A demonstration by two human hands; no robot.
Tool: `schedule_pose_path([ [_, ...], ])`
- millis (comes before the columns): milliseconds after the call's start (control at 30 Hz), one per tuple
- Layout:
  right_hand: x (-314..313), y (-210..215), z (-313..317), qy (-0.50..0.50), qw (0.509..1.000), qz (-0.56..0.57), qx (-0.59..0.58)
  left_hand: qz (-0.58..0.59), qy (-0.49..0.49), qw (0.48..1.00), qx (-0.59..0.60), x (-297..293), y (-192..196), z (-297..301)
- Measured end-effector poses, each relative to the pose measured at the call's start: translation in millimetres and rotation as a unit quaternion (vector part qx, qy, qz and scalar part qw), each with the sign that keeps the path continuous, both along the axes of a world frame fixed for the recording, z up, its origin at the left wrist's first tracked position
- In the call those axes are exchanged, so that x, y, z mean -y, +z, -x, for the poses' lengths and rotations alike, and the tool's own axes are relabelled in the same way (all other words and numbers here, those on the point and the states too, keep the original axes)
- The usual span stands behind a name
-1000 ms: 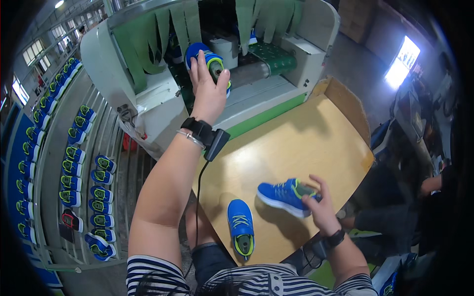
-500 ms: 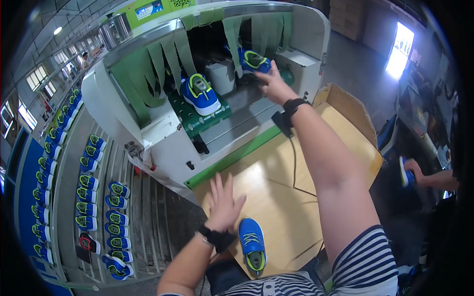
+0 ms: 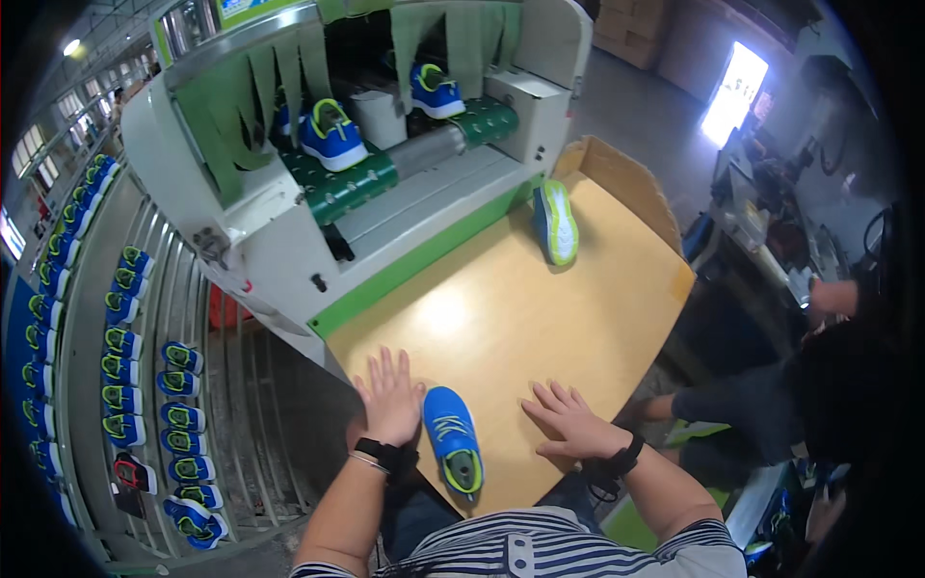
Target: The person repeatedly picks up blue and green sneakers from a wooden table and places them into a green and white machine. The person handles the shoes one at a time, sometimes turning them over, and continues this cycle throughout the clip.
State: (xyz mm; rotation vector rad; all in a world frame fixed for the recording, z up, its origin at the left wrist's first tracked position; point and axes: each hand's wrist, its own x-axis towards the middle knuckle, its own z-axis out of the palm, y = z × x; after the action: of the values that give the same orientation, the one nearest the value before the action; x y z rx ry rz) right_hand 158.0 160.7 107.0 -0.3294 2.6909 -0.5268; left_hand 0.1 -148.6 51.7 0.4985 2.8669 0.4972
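A blue shoe with a green heel (image 3: 453,438) lies on the wooden table (image 3: 540,318) close to me, between my hands. My left hand (image 3: 390,395) rests flat on the table just left of it, fingers spread, holding nothing. To the shoe's right, my right hand (image 3: 568,421) lies palm down, also with nothing in it. Another blue shoe (image 3: 556,222) lies on its side at the far end, its green sole showing. Two blue shoes (image 3: 330,133) (image 3: 436,90) ride the green conveyor belt (image 3: 361,183) inside the grey machine (image 3: 231,202).
Green strip curtains (image 3: 260,96) hang over the machine's mouth. Several blue shoes (image 3: 125,318) line a curved metal rack at the left. A cardboard wall (image 3: 626,178) edges the table's right side. Another person (image 3: 809,405) sits at the right.
My right hand has come back from the machine to the table. A second shoe now sits on the belt. My left hand stays by the near shoe.
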Motion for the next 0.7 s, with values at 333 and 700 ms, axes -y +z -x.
schedule_pose_path([
  [333,-117,-15,160,-0.261,0.9,0.062,-0.343,0.036,-0.012,0.998,0.047,2,7,7],
  [700,-145,-89,209,-0.44,0.765,0.379,-0.28,0.018,-0.002,0.997,0.073,1,13,4],
])
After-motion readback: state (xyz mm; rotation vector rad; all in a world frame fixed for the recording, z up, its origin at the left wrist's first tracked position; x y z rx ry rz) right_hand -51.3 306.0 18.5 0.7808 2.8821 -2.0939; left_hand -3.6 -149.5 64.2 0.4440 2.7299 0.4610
